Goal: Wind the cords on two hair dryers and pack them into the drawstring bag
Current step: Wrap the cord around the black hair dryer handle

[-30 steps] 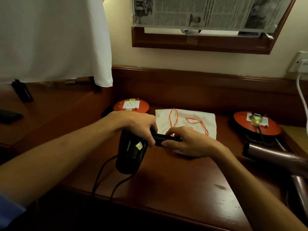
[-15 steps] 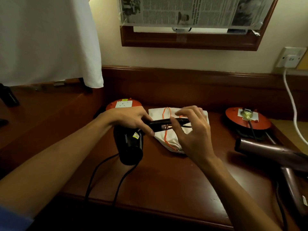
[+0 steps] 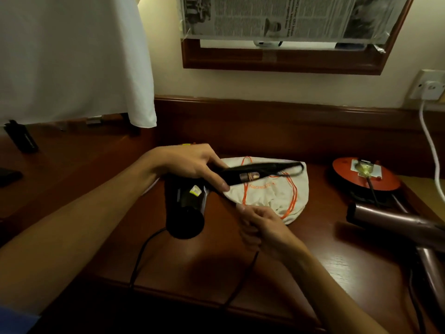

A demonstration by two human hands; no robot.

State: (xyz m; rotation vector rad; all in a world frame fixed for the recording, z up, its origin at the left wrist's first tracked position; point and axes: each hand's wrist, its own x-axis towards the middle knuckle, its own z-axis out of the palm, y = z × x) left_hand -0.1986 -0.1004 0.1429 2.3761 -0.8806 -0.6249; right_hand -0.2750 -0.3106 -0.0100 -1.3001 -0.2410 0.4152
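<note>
My left hand grips the black hair dryer where barrel meets handle, holding it above the wooden desk. Its handle points right over the white drawstring bag, which lies flat with orange cords. My right hand sits nearer me, below the bag, and pinches the dryer's black cord, which trails down over the desk's front edge. A second cord loop hangs below the barrel. The second hair dryer, brownish metallic, lies at the right edge.
An orange round cord reel sits right of the bag with a plug in it. A white cable runs from a wall socket. White cloth hangs at left. Dark objects lie on the left surface.
My right hand left the dryer's handle and came down toward me, now pinching the cord. The left hand keeps its grip and the handle swung out over the bag.
</note>
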